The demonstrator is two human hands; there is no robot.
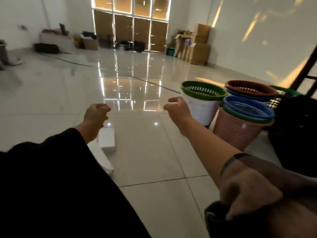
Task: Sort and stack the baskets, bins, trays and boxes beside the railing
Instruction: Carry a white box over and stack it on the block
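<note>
Glossy pale floor tiles [145,152] stretch wide and bare between the two outstretched arms and the far papered window [131,24]. The left hand [97,114] and the right hand [178,107] hang in the air above the floor, fingers curled in with nothing between them. Just right of the right hand stand the nested plastic baskets: a green-rimmed white basket [202,100], a pink lattice basket [238,129] carrying green and blue ones inside, and a blue basket with a brown one on top [250,90], all crowded close against a dark railing post [307,69]. A flat white box [107,140] lies on the floor under the left forearm. Cardboard boxes [193,47] line the far right wall.
</note>
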